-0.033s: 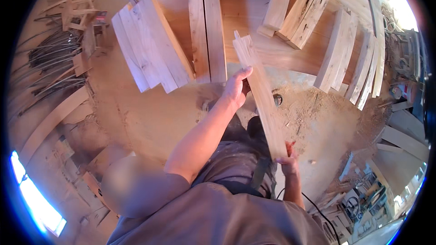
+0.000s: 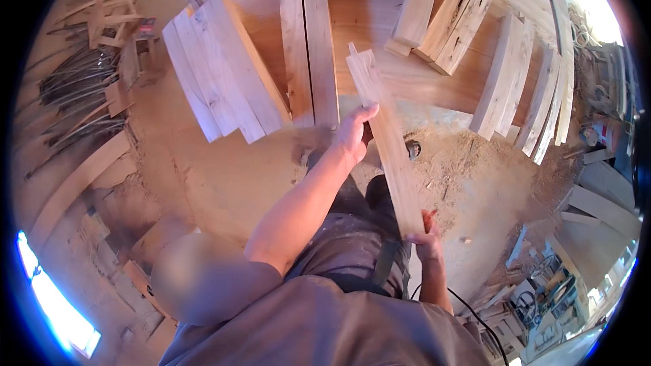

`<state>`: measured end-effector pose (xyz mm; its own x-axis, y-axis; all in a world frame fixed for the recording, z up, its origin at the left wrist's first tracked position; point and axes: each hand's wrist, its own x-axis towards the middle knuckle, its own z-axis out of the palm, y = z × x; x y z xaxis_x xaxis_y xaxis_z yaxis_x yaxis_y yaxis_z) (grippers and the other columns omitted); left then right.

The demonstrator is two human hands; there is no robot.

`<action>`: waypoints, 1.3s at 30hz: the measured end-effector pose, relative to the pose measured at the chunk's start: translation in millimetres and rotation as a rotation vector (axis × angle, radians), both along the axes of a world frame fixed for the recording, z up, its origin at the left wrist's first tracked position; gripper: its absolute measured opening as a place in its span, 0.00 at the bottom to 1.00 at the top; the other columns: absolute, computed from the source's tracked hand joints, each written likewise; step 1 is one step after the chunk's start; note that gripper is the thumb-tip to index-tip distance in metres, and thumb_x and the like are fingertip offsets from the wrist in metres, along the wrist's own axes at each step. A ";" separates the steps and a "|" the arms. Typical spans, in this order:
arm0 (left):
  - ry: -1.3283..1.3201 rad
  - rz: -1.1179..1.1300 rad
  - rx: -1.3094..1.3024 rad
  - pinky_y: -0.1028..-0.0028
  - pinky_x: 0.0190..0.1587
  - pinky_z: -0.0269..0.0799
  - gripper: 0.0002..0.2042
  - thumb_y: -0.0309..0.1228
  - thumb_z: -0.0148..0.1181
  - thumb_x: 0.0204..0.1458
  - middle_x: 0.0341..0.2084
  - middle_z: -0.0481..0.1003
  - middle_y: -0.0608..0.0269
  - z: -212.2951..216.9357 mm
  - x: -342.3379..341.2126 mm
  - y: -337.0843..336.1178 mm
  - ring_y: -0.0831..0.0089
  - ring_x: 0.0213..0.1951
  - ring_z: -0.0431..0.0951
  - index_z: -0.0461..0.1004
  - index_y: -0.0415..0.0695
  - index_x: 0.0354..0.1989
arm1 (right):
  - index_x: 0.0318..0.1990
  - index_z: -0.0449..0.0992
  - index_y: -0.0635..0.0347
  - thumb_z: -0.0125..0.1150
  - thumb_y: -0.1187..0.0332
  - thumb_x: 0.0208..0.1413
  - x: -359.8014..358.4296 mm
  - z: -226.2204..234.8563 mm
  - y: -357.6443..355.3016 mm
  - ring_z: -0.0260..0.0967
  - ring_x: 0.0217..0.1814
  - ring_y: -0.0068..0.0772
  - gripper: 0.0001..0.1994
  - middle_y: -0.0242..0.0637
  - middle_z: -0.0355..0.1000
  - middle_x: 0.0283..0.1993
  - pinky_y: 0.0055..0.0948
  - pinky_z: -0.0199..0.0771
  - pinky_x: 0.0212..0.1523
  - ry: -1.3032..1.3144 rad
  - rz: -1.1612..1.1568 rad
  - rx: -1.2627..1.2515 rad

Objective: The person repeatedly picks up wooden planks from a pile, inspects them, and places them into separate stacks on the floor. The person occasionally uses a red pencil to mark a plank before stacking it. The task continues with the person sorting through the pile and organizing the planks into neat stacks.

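A long, pale wooden board (image 2: 391, 146) slants in front of my body, its far end narrowed to a small tongue near the table edge. Around its middle, my left hand (image 2: 354, 132) is closed, thumb on top and the other fingers mostly hidden beneath. Lower down, my right hand (image 2: 428, 234) grips the near end, with the thumb over the wood. Beyond the board, a pair of planks (image 2: 308, 54) and a stack of wide boards (image 2: 227, 68) lie on the wooden table (image 2: 352, 24).
Several thick beams (image 2: 441, 20) and curved pieces (image 2: 505, 78) rest on the table's right side. Thin rods (image 2: 78, 85) and wood scraps lie at the far left. Sawdust and chips (image 2: 458, 163) cover the floor. A black cable (image 2: 478, 318) runs beside my right arm.
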<state>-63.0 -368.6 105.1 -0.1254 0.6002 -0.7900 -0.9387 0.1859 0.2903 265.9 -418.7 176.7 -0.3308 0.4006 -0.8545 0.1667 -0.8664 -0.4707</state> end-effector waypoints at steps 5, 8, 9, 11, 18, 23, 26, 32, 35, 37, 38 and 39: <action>-0.030 -0.076 -0.093 0.65 0.56 0.74 0.26 0.35 0.69 0.58 0.51 0.77 0.60 -12.0 -12.9 0.1 0.68 0.50 0.78 0.71 0.38 0.62 | 0.62 0.68 0.68 0.71 0.69 0.37 -89.1 -21.5 -13.2 0.78 0.47 0.31 0.38 0.39 0.78 0.50 0.30 0.79 0.49 -0.024 -0.010 0.101; 0.188 -0.148 -0.144 0.66 0.56 0.73 0.29 0.34 0.71 0.55 0.51 0.77 0.60 -20.8 -7.5 -2.1 0.69 0.50 0.78 0.69 0.37 0.62 | 0.63 0.68 0.66 0.71 0.62 0.43 -123.7 -27.7 -20.9 0.78 0.46 0.36 0.37 0.41 0.78 0.51 0.35 0.80 0.48 0.019 -0.329 -0.021; 0.235 -0.172 -0.153 0.67 0.56 0.72 0.28 0.33 0.71 0.55 0.51 0.77 0.60 -16.6 -3.5 -2.9 0.69 0.50 0.78 0.69 0.37 0.62 | 0.63 0.68 0.66 0.71 0.60 0.45 -129.2 -28.3 -20.9 0.78 0.46 0.38 0.37 0.42 0.78 0.51 0.36 0.81 0.47 0.022 -0.486 -0.071; 0.339 -0.218 -0.165 0.67 0.56 0.72 0.28 0.33 0.70 0.55 0.51 0.77 0.59 -10.7 -2.1 -2.2 0.70 0.50 0.77 0.69 0.38 0.62 | 0.59 0.72 0.64 0.67 0.51 0.49 -114.3 -47.7 -29.7 0.77 0.40 0.43 0.33 0.44 0.78 0.45 0.40 0.79 0.37 0.015 -0.541 -0.206; 0.620 -0.191 -0.110 0.72 0.47 0.71 0.17 0.34 0.63 0.56 0.35 0.80 0.63 -44.1 -52.8 48.0 0.78 0.41 0.77 0.78 0.37 0.51 | 0.50 0.75 0.64 0.58 0.37 0.54 -106.0 -45.9 -46.2 0.65 0.23 0.44 0.34 0.47 0.72 0.28 0.38 0.66 0.24 0.296 -0.574 -0.480; 0.860 -0.381 -0.165 0.70 0.43 0.75 0.26 0.34 0.63 0.51 0.29 0.83 0.61 -61.7 -84.7 93.5 0.75 0.33 0.81 0.76 0.37 0.60 | 0.51 0.75 0.64 0.55 0.32 0.56 -85.8 -61.4 -56.9 0.63 0.22 0.43 0.37 0.49 0.71 0.28 0.37 0.62 0.23 0.354 -0.638 -0.544; 0.922 -0.424 -0.221 0.69 0.43 0.77 0.31 0.37 0.64 0.49 0.28 0.84 0.58 -81.8 -102.2 100.7 0.72 0.32 0.82 0.75 0.43 0.65 | 0.52 0.75 0.63 0.58 0.35 0.55 -82.3 -69.4 -53.8 0.64 0.24 0.44 0.36 0.50 0.72 0.29 0.36 0.63 0.24 0.367 -0.650 -0.557; 0.841 -0.540 -0.310 0.68 0.30 0.79 0.18 0.38 0.65 0.54 0.29 0.82 0.64 -74.8 -113.0 115.4 0.75 0.30 0.80 0.85 0.34 0.43 | 0.54 0.74 0.63 0.60 0.40 0.53 -75.2 -87.4 -55.6 0.65 0.26 0.44 0.34 0.50 0.72 0.31 0.36 0.64 0.25 0.413 -0.671 -0.571; 1.026 -0.690 -0.434 0.66 0.29 0.80 0.19 0.41 0.65 0.54 0.24 0.81 0.61 -84.0 -118.0 121.6 0.71 0.26 0.80 0.85 0.33 0.33 | 0.54 0.74 0.64 0.60 0.41 0.54 -75.5 -89.6 -53.4 0.65 0.25 0.44 0.33 0.50 0.71 0.31 0.36 0.64 0.25 0.420 -0.669 -0.577; 1.015 -0.740 -0.491 0.67 0.29 0.80 0.20 0.43 0.65 0.54 0.23 0.80 0.59 -73.8 -118.2 128.2 0.70 0.26 0.80 0.84 0.32 0.29 | 0.53 0.74 0.64 0.60 0.42 0.54 -78.8 -83.6 -48.2 0.65 0.25 0.44 0.33 0.51 0.71 0.31 0.36 0.64 0.25 0.403 -0.681 -0.583; 1.008 -0.765 -0.518 0.68 0.30 0.80 0.21 0.44 0.65 0.54 0.23 0.80 0.57 -69.1 -117.6 130.9 0.69 0.26 0.81 0.83 0.32 0.27 | 0.53 0.74 0.65 0.59 0.42 0.54 -80.9 -80.6 -45.5 0.65 0.25 0.44 0.32 0.51 0.71 0.31 0.36 0.64 0.25 0.392 -0.687 -0.586; 1.033 -0.756 -0.540 0.65 0.33 0.80 0.24 0.47 0.63 0.53 0.21 0.80 0.54 -70.5 -117.6 130.6 0.65 0.27 0.82 0.82 0.33 0.24 | 0.53 0.74 0.65 0.59 0.43 0.54 -82.2 -78.9 -42.3 0.64 0.25 0.44 0.32 0.51 0.71 0.30 0.36 0.65 0.25 0.382 -0.686 -0.590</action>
<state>-180.6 -238.0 34.5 -0.5736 0.4374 -0.6926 0.0327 0.8571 0.5142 183.7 -460.9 97.8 -0.4818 0.1522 -0.8630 -0.5343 -0.8316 0.1516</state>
